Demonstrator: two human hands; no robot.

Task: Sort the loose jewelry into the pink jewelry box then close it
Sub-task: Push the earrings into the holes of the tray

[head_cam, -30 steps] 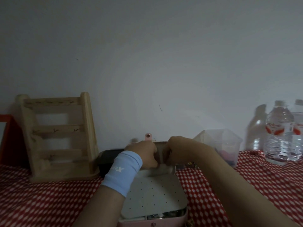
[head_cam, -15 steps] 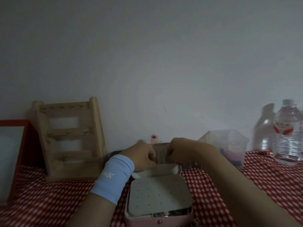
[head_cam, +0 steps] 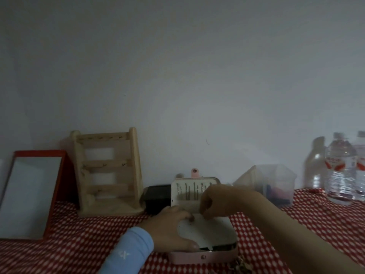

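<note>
Hands drop from lid (head_cam: 181,194) onto pink jewelry box (head_cam: 203,257); closing looms.
Left hand (head_cam: 169,232) flat, grip apart; right hand (head_cam: 213,200) curled, grip unclear.

This looks like a home, at a spot for dressing up. A desk with a red and white cloth (head_cam: 79,244) stands against a plain wall (head_cam: 177,76). Along its back edge are a red-framed mirror (head_cam: 29,194), a wooden jewelry rack (head_cam: 107,173), a clear tub (head_cam: 272,182) and water bottles (head_cam: 340,169). A pink jewelry box (head_cam: 203,257) sits open near the front edge.
</note>
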